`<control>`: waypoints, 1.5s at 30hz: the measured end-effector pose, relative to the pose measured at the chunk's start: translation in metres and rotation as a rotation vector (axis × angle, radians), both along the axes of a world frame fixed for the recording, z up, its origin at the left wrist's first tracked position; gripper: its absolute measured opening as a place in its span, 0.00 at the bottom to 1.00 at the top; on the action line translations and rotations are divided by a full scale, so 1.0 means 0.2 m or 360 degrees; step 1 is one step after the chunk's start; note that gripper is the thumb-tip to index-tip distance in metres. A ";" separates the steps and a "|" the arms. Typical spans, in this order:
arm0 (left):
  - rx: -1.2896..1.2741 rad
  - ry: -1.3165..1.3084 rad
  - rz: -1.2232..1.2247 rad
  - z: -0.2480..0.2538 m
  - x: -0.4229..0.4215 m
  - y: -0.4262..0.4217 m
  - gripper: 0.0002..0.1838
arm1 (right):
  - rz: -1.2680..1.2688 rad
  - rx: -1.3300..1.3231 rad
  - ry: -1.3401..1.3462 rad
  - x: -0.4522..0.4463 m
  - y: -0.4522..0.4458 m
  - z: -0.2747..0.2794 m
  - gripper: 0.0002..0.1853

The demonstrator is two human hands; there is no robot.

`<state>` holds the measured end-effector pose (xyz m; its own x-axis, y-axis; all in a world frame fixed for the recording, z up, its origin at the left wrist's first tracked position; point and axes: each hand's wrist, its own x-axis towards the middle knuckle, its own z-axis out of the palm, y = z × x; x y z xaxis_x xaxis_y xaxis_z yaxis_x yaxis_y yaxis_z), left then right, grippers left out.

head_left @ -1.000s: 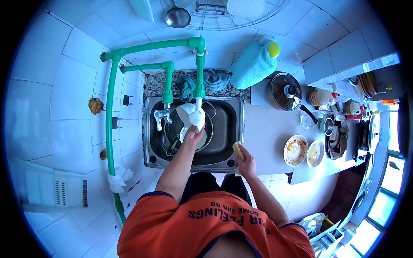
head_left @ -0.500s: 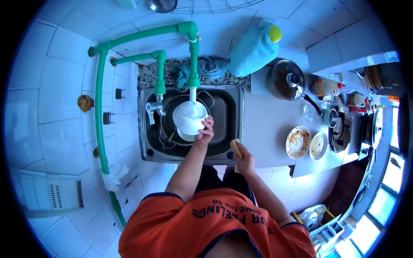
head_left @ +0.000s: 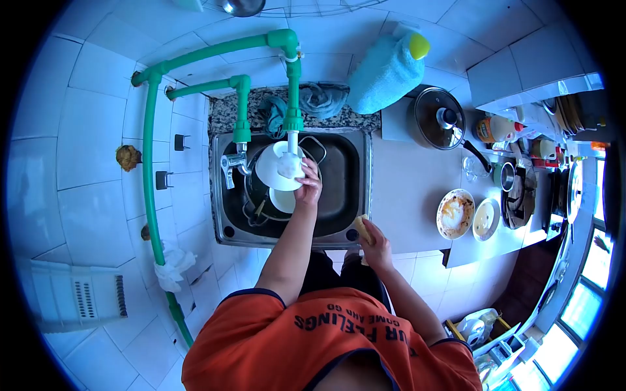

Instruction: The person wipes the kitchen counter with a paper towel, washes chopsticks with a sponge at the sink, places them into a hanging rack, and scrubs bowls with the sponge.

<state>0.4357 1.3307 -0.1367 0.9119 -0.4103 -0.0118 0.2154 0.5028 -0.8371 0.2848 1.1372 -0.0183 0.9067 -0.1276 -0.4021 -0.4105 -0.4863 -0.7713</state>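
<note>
My left hand [head_left: 309,184] is closed on the rim of a white bowl [head_left: 269,172], tilted under the green-piped tap [head_left: 293,124]. White water runs onto the bowl. Below it, another white bowl [head_left: 282,201] rests in a dark pan [head_left: 255,212] inside the steel sink [head_left: 345,176]. Just past the sink's front right corner, my right hand [head_left: 378,250] is wrapped around a pale yellowish sponge [head_left: 364,229].
Right of the sink, the counter [head_left: 411,195] bears a food-stained bowl [head_left: 455,214], a cream dish [head_left: 486,219] and a lidded frying pan [head_left: 439,118]. A towel-wrapped bottle [head_left: 386,73] stands behind. A second tap [head_left: 235,164] juts over the sink's left side.
My left hand has turned the bowl over further and shifted it slightly up and left, exposing more of the lower bowl. My right hand with the sponge has moved slightly right.
</note>
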 end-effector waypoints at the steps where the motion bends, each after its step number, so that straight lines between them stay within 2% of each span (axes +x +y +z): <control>1: -0.0021 0.0006 -0.0084 0.01 -0.03 -0.02 0.17 | 0.0014 -0.0002 -0.0026 0.00 0.00 0.00 0.25; 3: 0.0125 0.0072 -0.0173 0.02 -0.10 -0.04 0.18 | 0.0019 0.0007 -0.0043 0.01 0.00 0.00 0.26; 5: 0.0127 0.0118 -0.0255 0.01 -0.17 -0.07 0.18 | 0.0022 0.0019 -0.0059 0.01 0.00 -0.01 0.26; 6: 0.0017 0.0090 -0.0275 0.00 -0.19 -0.09 0.22 | 0.0019 0.0026 -0.0080 0.01 0.00 -0.01 0.26; 7: 0.0021 0.0094 -0.0280 -0.01 -0.22 -0.09 0.22 | 0.0017 0.0033 -0.0103 0.02 0.01 -0.02 0.25; 11: 0.0167 0.0140 -0.0463 -0.05 -0.29 -0.07 0.22 | 0.0024 -0.0010 -0.0118 0.03 0.03 -0.02 0.25; 17: 0.0370 -0.0008 -0.0683 -0.09 -0.29 -0.01 0.26 | -0.0136 0.0172 -0.0007 0.15 0.12 0.02 0.26; 21: 0.0439 -0.0055 -0.0713 -0.13 -0.26 0.07 0.25 | -0.0120 0.0236 -0.0113 0.25 0.19 0.02 0.26; 23: 0.0714 -0.0093 -0.0841 -0.14 -0.25 0.13 0.24 | -0.0108 0.0217 -0.0190 0.26 0.21 0.00 0.26; 24: 0.0713 -0.0091 -0.0850 -0.15 -0.25 0.15 0.24 | -0.0116 0.0216 -0.0187 0.26 0.22 -0.01 0.26; 29: 0.1391 -0.0174 -0.1024 -0.18 -0.25 0.19 0.20 | -0.0480 0.0379 -0.0073 0.41 0.34 -0.07 0.30; 36: 0.1728 -0.0031 -0.0926 -0.10 -0.22 0.21 0.21 | -0.0405 0.0476 -0.0130 0.61 0.51 -0.25 0.29; 38: 0.1779 0.0051 -0.0906 -0.10 -0.20 0.24 0.21 | -0.0477 0.0817 -0.0082 0.62 0.54 -0.27 0.28; 40: 0.2009 0.0084 -0.0949 -0.08 -0.19 0.27 0.22 | -0.0492 0.0838 -0.0050 0.61 0.56 -0.26 0.28; 45: 0.1722 -0.0015 -0.0996 -0.05 -0.14 0.33 0.22 | -0.0568 0.0885 0.0009 0.66 0.59 -0.21 0.27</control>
<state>0.4078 1.3959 -0.1467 0.5660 -0.5568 -0.6080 0.6694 0.7409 -0.0554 0.4172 1.2562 -0.0612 0.8447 -0.1923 -0.4995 -0.4776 0.1505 -0.8656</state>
